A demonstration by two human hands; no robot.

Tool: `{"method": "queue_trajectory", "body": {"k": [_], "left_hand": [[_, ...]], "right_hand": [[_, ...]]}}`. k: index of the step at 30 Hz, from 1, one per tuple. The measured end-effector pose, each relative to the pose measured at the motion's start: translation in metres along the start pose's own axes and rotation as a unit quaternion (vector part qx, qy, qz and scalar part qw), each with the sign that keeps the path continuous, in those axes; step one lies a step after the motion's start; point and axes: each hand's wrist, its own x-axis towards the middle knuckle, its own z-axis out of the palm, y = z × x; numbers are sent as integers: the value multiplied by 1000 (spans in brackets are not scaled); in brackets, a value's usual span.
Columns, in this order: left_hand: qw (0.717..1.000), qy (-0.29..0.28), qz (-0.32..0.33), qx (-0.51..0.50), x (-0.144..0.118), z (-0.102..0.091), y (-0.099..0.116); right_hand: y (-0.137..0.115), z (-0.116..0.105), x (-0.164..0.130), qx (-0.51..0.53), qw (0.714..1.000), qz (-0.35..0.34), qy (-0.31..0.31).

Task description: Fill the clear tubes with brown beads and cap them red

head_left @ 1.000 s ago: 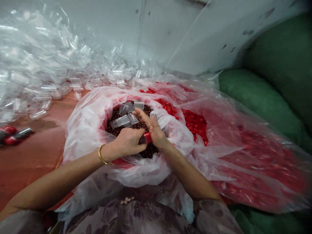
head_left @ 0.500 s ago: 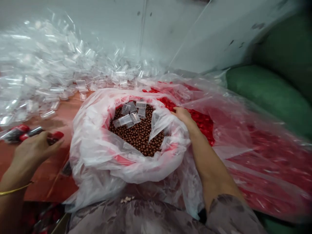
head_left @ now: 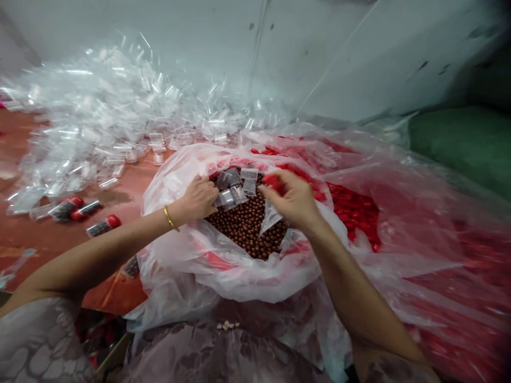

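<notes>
Brown beads (head_left: 255,226) fill a white plastic bag (head_left: 247,279) with a rolled-back rim in front of me. Several clear plastic tubes (head_left: 249,175) lie on top of the beads. My left hand (head_left: 200,196) is at the bag's left inner side, fingers closed around the end of a clear tube (head_left: 227,199). Over the right part of the beads, my right hand (head_left: 293,196) pinches a red cap (head_left: 274,183), slightly blurred by motion. On the table to the left lies a filled tube with a red cap (head_left: 104,225), beside other filled tubes (head_left: 67,207).
A large heap of empty clear tubes (head_left: 99,111) covers the back left of the reddish table (head_left: 131,205), against a pale wall (head_left: 207,42). Right of the bead bag, loose red caps (head_left: 355,210) spill in a clear bag. A green sack (head_left: 455,138) stands behind.
My left hand has let go of the filled, red-capped tube on the table and moved right to a clear tube in the bag. My right hand has brought a red cap from the caps over the beads.
</notes>
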Motion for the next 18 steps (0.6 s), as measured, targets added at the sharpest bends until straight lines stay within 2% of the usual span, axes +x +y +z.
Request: {"method": "queue_trajectory", "body": {"k": [2,4,7,10,12,14,16,18], "left_hand": [[1000,4,-3,-4,3,5,-1],[999,16,-24,-26,0,6,-2],[992,32,-67,-106,-7,4,-6],[967,11,-60,-246,-13,-4,-11],[945,-36,-45,-323,-17,-12,-15],[929,-94,-34,-356,-20,-21,-16],[932,-136,-21,-337,-21,-28,-14],[951,-159,-6,-264,-18,-30,-6]], "right_hand": [[-16,26,-1,-29,994,24,-106],[-21,48,4,-44,984,48,-168],[-15,67,13,33,974,72,-213],[-6,65,18,168,954,84,-232],[1,57,20,217,948,78,-220],[9,47,25,229,955,98,-163],[17,40,30,215,962,141,-93],[22,40,33,179,971,150,-48]]}}
